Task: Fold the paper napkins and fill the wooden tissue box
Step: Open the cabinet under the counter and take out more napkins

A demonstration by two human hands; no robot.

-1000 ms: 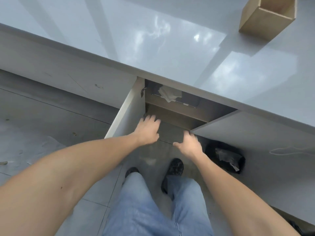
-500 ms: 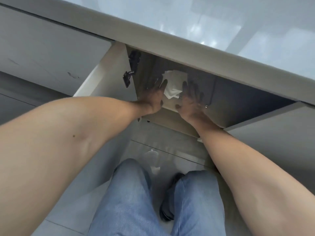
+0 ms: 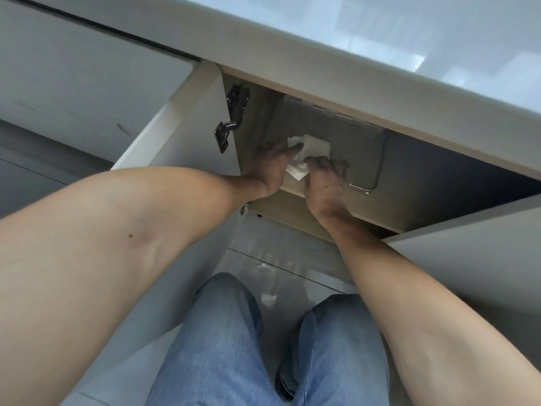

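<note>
two hands: left hand [image 3: 270,168], right hand [image 3: 326,183]. one white paper napkin [image 3: 310,152]. one dark hinge [image 3: 232,120]. one grey perforated tray [image 3: 336,127]. one open cabinet door [image 3: 175,124]. one table [image 3: 380,39].

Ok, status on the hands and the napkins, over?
Left hand and right hand inside the open cabinet, both on the white paper napkins. Right grip closed on them. Napkins rest on a grey metal rack. Nothing blocking.

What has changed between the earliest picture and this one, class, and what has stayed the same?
Both hands moved from the cupboard's front edge into it. The left hand and right hand now grip the white napkins by the metal rack. The cupboard door stays open.
</note>
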